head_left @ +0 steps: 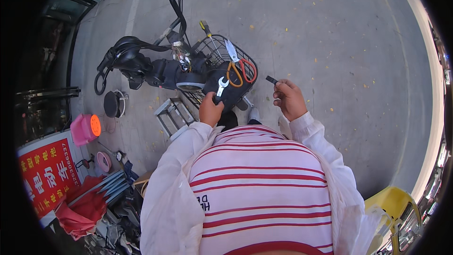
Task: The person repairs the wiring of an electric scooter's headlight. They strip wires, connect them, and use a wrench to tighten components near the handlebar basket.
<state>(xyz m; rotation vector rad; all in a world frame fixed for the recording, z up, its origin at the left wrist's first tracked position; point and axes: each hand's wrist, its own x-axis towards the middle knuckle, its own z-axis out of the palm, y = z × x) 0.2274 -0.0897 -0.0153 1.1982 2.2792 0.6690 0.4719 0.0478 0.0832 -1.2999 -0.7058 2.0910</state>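
Note:
My left hand (211,110) is closed around an open-ended wrench (222,85), its silver jaw pointing up and away from me. My right hand (290,99) pinches a small flat black piece (272,80) between thumb and fingers; its kind is not clear. In front of me stands a black electric scooter (160,72) with exposed wiring connectors (181,56) near its middle. Scissors (232,51) with one orange and one red handle loop lie on the scooter's wire basket (251,56). Beside them a yellow-handled screwdriver (205,28) rests across the basket.
A metal step stool (173,115) stands left of my left hand. Further left are a pink plastic stool (84,129), a round black seat (112,104) and a red sign (49,172). A folded red umbrella (80,215) lies lower left; a yellow chair (388,203) is lower right.

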